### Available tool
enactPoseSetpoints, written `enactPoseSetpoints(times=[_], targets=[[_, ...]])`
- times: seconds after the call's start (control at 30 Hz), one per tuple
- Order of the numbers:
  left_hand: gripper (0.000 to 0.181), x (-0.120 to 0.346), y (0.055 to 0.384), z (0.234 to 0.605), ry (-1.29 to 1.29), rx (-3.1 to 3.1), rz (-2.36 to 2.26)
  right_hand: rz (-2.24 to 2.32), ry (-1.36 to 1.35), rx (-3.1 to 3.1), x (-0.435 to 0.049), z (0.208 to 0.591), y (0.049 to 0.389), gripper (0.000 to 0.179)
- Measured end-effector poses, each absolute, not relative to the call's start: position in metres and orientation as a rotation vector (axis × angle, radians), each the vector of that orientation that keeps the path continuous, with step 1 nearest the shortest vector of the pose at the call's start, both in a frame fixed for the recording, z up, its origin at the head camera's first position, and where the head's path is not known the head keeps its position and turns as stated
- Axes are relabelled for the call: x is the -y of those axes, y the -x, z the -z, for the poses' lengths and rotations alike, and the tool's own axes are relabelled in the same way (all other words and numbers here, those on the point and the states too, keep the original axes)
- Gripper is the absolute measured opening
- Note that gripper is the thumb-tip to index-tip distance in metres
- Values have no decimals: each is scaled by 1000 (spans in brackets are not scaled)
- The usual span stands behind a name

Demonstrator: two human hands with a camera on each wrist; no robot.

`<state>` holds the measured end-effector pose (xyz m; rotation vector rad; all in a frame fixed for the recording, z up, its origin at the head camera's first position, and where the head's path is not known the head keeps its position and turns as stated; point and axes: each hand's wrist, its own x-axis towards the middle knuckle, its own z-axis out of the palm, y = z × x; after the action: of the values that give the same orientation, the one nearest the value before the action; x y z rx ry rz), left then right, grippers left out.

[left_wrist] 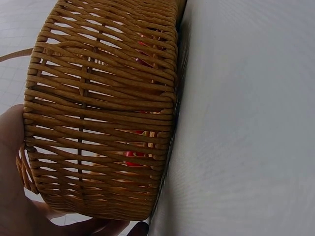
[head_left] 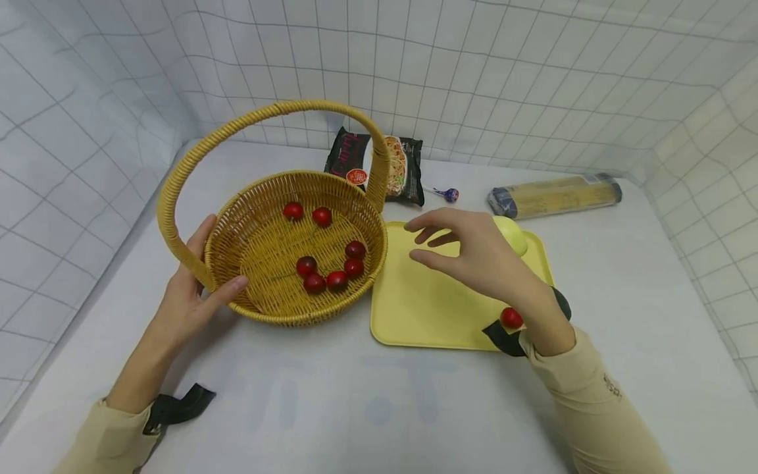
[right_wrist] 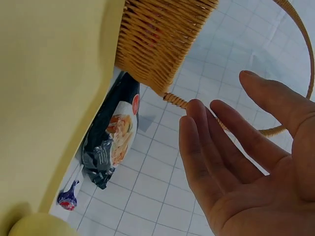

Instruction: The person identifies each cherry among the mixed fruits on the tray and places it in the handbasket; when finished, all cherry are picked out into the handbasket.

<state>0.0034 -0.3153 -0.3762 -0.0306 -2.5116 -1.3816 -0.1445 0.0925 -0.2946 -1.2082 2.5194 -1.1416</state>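
Observation:
A wicker basket [head_left: 278, 309] with a tall arched handle stands on the table at left. Its wall [left_wrist: 98, 113] fills much of the left wrist view. My left hand [head_left: 192, 296] grips its left side near the foot of the handle, thumb over the rim and fingers outside. Several small round dark-red fruits [head_left: 314, 284] lie in the basket. Over the yellow tray [head_left: 414, 316] hovers my right hand [head_left: 474, 250], holding nothing, its fingers [right_wrist: 197, 147] loosely bent and apart from the thumb. A yellow-green round fruit [head_left: 512, 236] and one red fruit [head_left: 511, 318] are on the tray, partly hidden by the right arm.
Behind the basket lies a black noodle packet [head_left: 405, 171], with a purple-wrapped lollipop [head_left: 451, 195] beside it. A long clear pack of spaghetti [head_left: 556, 196] lies behind the tray. White gridded cloth [head_left: 438, 79] walls in the back and sides.

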Motion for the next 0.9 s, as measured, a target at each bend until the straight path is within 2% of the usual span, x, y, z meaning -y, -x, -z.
enactPoseSetpoints(times=[0.3,0.63,0.9], targets=[[103,317,-4,377,36,2506,1383,1097,1081,-2527,-133,310,141,29],[102,314,-3,375,46,2519,1379,1048,990,-2555,-181,323,119,26],[101,316,-4,375,31,2516,1381,1103,1005,-2534,-201,337,104,34]])
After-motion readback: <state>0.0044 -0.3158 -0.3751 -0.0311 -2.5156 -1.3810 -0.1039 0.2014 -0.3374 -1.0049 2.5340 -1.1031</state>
